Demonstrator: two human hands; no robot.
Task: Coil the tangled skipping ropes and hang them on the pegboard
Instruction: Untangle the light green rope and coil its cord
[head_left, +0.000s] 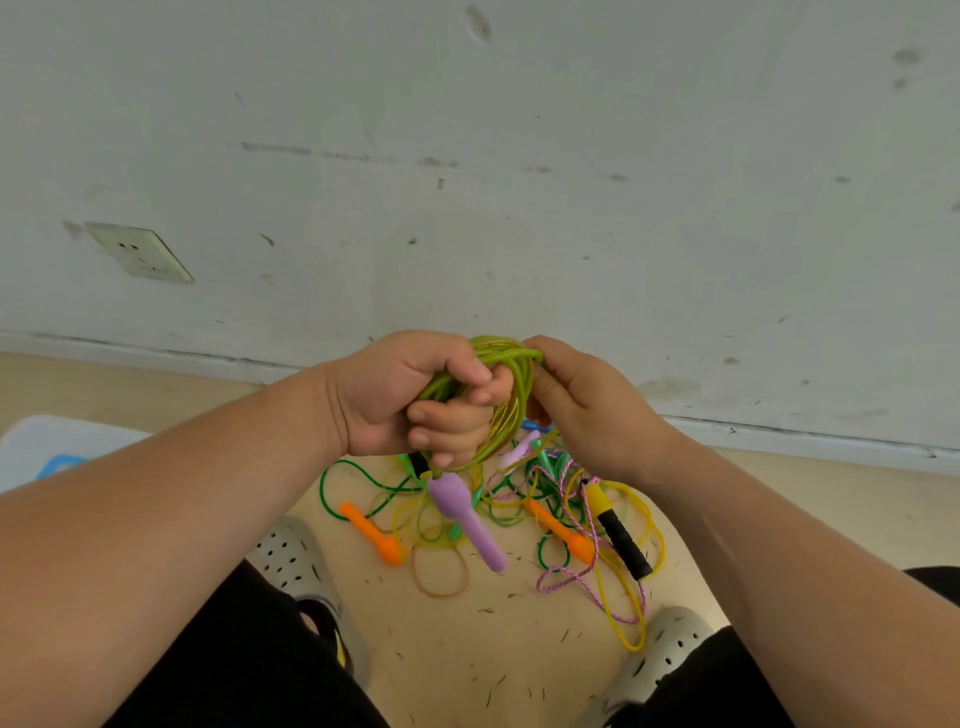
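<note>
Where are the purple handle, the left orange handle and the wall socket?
purple handle (464, 513), head view, its middle
left orange handle (370, 532), head view, mid shaft
wall socket (139, 253), head view, plate centre

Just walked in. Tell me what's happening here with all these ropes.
A person holds a coil of green rope in both hands: the left hand grips the loops and the right hand pinches them near the top. A purple handle hangs below the left hand. The other ropes lie in a tangle on the floor between the shoes, an orange handle at its left side. No pegboard is in view.
</note>
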